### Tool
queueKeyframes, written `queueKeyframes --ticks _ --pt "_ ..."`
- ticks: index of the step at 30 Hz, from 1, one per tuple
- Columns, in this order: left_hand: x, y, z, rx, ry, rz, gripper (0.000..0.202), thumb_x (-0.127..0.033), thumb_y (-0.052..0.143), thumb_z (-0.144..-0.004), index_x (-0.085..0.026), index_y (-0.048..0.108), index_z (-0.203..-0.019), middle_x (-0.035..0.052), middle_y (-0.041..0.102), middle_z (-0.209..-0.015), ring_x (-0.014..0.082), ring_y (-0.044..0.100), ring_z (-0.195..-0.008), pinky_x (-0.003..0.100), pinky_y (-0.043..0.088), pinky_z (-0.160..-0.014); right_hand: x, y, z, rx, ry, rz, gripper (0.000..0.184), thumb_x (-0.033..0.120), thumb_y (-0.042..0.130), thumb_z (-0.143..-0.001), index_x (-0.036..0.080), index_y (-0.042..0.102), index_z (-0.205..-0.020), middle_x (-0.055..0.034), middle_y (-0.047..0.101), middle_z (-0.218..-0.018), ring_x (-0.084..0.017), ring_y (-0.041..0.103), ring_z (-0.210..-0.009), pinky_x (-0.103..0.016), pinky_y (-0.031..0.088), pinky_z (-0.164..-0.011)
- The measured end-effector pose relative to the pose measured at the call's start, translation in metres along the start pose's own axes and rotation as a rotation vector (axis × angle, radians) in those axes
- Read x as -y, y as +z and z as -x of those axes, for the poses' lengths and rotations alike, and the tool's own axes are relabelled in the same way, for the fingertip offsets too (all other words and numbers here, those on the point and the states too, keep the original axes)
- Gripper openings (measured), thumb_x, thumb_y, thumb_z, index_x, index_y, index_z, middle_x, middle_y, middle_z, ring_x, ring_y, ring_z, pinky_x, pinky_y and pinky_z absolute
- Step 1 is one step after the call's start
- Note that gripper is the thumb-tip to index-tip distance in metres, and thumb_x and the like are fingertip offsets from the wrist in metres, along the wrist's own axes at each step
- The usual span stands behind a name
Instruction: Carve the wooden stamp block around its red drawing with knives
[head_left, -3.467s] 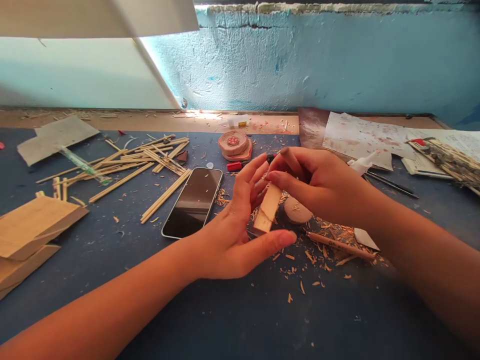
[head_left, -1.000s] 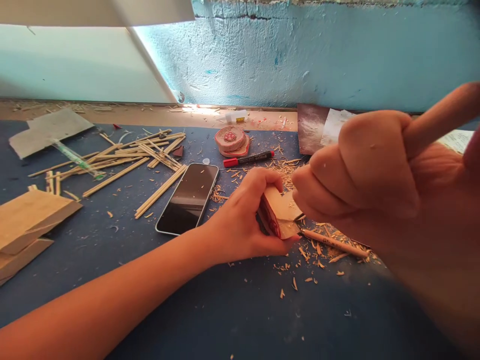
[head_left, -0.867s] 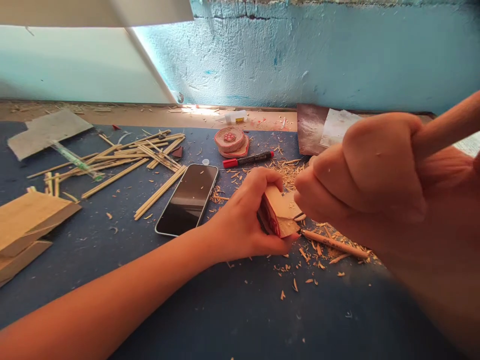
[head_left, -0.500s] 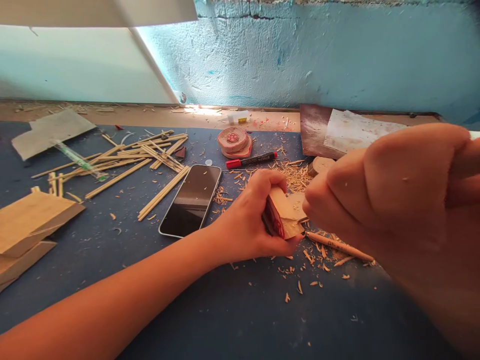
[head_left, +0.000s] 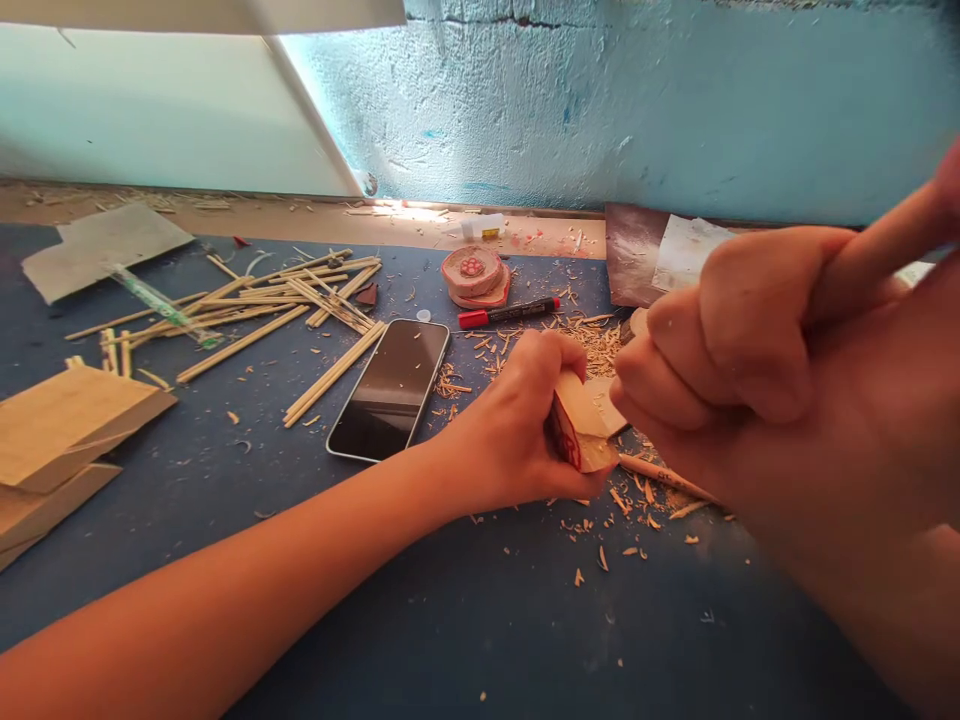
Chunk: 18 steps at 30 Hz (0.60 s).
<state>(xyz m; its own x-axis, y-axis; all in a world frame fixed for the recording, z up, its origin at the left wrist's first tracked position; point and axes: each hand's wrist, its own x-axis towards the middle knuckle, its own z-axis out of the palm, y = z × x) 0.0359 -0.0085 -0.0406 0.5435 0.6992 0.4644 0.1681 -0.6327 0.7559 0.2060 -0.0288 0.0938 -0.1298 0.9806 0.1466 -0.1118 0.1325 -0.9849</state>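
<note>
Wood block (head_left: 583,420), one only, sits clamped in the left hand (head_left: 517,430), thumb beneath it and fingers curled over its top. A red-marked face shows beside the palm. The right hand (head_left: 742,340) is balled into a fist around one wooden handle (head_left: 877,250), which juts up and to the right past the knuckles. The handle's working end is hidden behind the fingers, which press against the pale face of the block.

One pencil (head_left: 664,478) lies on the blue table (head_left: 450,620) just under the right hand, partly covered by it. Shavings (head_left: 622,505), too many to count, are scattered below and between both hands. One pale round piece (head_left: 639,320) peeks out just beyond the right hand's fingers.

One phone (head_left: 390,390) lies screen up just to the left of the left wrist. Beyond the left hand's knuckles lies one red-capped marker (head_left: 510,312). Past that sit carved discs (head_left: 474,275), two as far as I can tell, stacked with a red pattern on the top one.

Thin sticks (head_left: 285,300) lie in a loose heap beyond the phone, well over a dozen of them, with one green-tinted tube (head_left: 161,305) among them. Two boards (head_left: 60,430) are stacked well to the left of the left forearm. One grey sheet (head_left: 105,240) lies beyond them.
</note>
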Motion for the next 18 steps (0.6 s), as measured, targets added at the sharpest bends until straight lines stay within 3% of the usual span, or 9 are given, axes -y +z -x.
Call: queueKeyframes --ticks 3,5,7,9,11,13,15,16,18 --pt "0.001 0.001 -0.002 -0.003 -0.029 0.022 0.074 -0.032 0.096 -0.077 -0.029 0.044 -0.129 0.0032 0.056 -0.117 0.0221 0.062 -0.093 0.040 0.060 -0.079 -0.003 0.001 0.005 -0.121 -0.055 0.007 0.103 0.057 0.095 -0.097 0.016 0.017 -0.043 0.0025 0.011 -0.037 -0.005 0.016 -0.031 -0.033 0.016 -0.031" --pt "0.002 0.002 -0.005 -0.008 -0.059 0.055 0.073 -0.033 0.097 -0.077 -0.029 0.043 -0.127 0.0025 0.058 -0.115 0.0208 0.061 -0.090 0.039 0.058 -0.075 -0.012 -0.010 0.016 -0.052 -0.198 0.042 0.089 0.060 0.088 -0.101 0.017 0.028 -0.051 0.0032 0.018 -0.045 -0.006 0.011 -0.038 -0.033 0.018 -0.034" --pt "0.003 0.002 -0.006 -0.021 -0.065 0.049 0.074 -0.034 0.098 -0.076 -0.029 0.044 -0.126 0.0032 0.060 -0.115 0.0229 0.063 -0.093 0.040 0.059 -0.078 -0.020 -0.024 0.025 0.043 -0.249 0.097 0.082 0.063 0.086 -0.101 0.019 0.032 -0.057 0.0031 0.029 -0.052 -0.008 0.013 -0.041 -0.035 0.021 -0.035" --pt "0.003 0.002 -0.006 -0.030 -0.054 0.015 0.074 -0.034 0.098 -0.076 -0.028 0.044 -0.127 0.0050 0.062 -0.118 0.0264 0.065 -0.103 0.043 0.061 -0.086 -0.023 -0.031 0.026 0.143 -0.284 0.094 0.079 0.064 0.087 -0.098 0.021 0.034 -0.059 0.0028 0.040 -0.056 -0.008 0.012 -0.042 -0.034 0.018 -0.033" --pt "0.003 0.002 -0.004 -0.023 -0.030 -0.005 0.073 -0.034 0.097 -0.077 -0.028 0.044 -0.127 0.0063 0.062 -0.121 0.0281 0.065 -0.109 0.045 0.063 -0.092 -0.020 -0.028 0.019 0.192 -0.249 0.040 0.082 0.062 0.090 -0.097 0.021 0.032 -0.056 0.0027 0.039 -0.051 -0.008 0.009 -0.041 -0.033 0.014 -0.031" --pt "0.002 0.001 -0.003 -0.006 -0.012 -0.001 0.072 -0.035 0.096 -0.078 -0.027 0.043 -0.127 0.0066 0.061 -0.122 0.0276 0.065 -0.108 0.045 0.063 -0.092 -0.015 -0.019 0.009 0.129 -0.112 -0.004 0.092 0.059 0.090 -0.098 0.019 0.023 -0.049 0.0028 0.024 -0.041 -0.008 0.012 -0.036 -0.032 0.016 -0.029" --pt "0.001 0.001 -0.003 0.009 -0.038 0.021 0.071 -0.034 0.095 -0.078 -0.027 0.042 -0.126 0.0067 0.059 -0.122 0.0256 0.064 -0.102 0.044 0.063 -0.087 -0.011 -0.013 0.003 -0.016 -0.006 -0.019 0.101 0.057 0.089 -0.100 0.018 0.014 -0.045 0.0025 0.010 -0.037 -0.007 0.016 -0.032 -0.030 0.019 -0.030" --pt "0.001 0.001 -0.004 0.012 -0.059 0.033 0.071 -0.034 0.094 -0.078 -0.027 0.042 -0.125 0.0069 0.059 -0.122 0.0250 0.064 -0.101 0.044 0.063 -0.087 -0.012 -0.014 0.004 -0.051 -0.009 -0.018 0.099 0.054 0.088 -0.101 0.018 0.015 -0.044 0.0023 0.012 -0.036 -0.007 0.018 -0.031 -0.031 0.020 -0.031" --pt "0.000 0.003 -0.007 0.009 -0.099 0.046 0.071 -0.033 0.094 -0.077 -0.027 0.042 -0.124 0.0079 0.059 -0.125 0.0255 0.065 -0.103 0.046 0.063 -0.090 -0.016 -0.023 0.011 -0.028 -0.156 -0.004 0.082 0.046 0.087 -0.102 0.020 0.031 -0.049 0.0028 0.027 -0.040 -0.008 0.017 -0.035 -0.034 0.020 -0.034"
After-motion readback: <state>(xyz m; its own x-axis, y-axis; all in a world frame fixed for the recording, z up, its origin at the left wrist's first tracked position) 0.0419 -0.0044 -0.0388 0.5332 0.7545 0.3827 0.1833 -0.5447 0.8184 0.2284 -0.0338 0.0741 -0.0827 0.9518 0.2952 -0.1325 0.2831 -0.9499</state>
